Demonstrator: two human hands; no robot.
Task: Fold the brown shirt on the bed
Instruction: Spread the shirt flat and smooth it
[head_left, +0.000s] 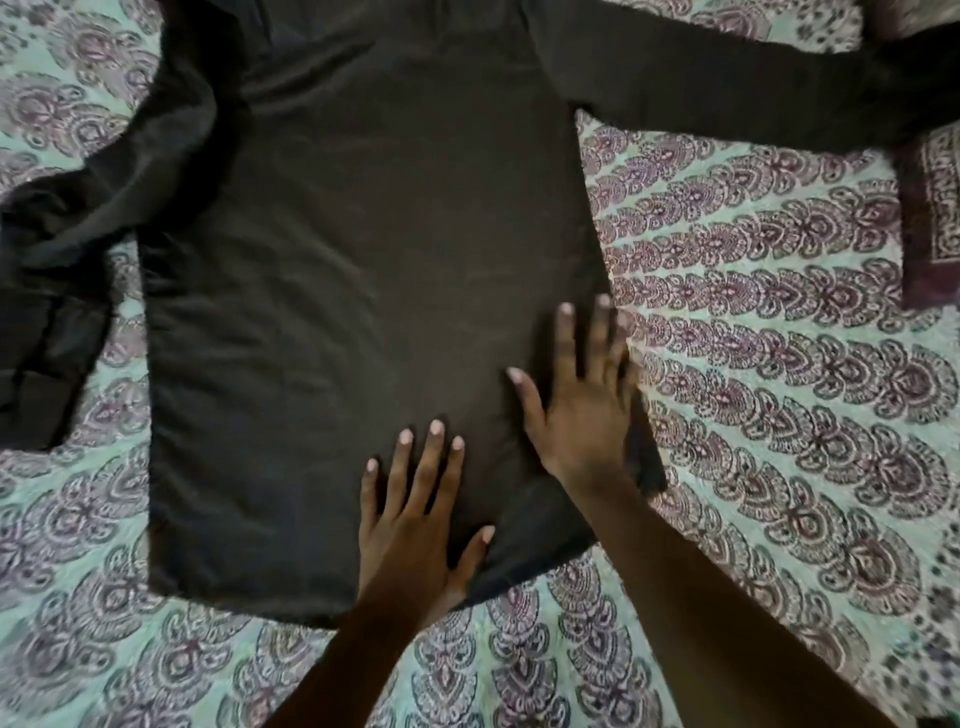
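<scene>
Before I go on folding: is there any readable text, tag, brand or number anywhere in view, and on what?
None: no text can be read anywhere in this view.
The brown shirt shows plain cloth, with no tag, print or logo visible.
The bedsheet carries only a repeating ornamental pattern, no letters.
The dark patterned cloth at the right edge has border motifs only, too blurred to tell apart.

bedspread (779, 322): pale green, rows of purple paisley-like motifs, fills frame edge to edge | dark maroon printed cloth (930, 218): right edge of frame, lying on the bedspread, pale patterned border along its left side, partly cut off
</scene>
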